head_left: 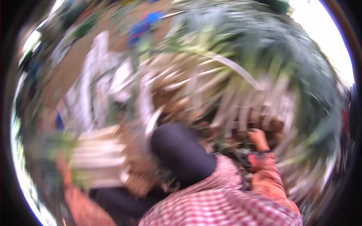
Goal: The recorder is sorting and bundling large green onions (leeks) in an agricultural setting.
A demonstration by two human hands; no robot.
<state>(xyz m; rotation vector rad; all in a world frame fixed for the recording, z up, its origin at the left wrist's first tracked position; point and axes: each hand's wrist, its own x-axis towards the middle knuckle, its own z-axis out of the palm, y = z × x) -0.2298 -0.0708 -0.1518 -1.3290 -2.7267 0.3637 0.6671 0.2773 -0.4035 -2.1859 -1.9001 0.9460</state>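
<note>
The picture is smeared by motion. At the lower left lies a thick bundle of leeks, white stalks side by side, with brown roots toward my knees and green leaves at the left. My left hand is against the leafy side of this bundle; its fingers are too blurred to read. Off to the right, my right hand is at the root ends of a large heap of leeks. Its fingers look curled in among the roots, and what they hold is hidden.
More leeks with brown roots lie in the middle, beyond my dark-clad knee. White sheeting or bags lie at the left on brown ground. A blue and red object sits farther back.
</note>
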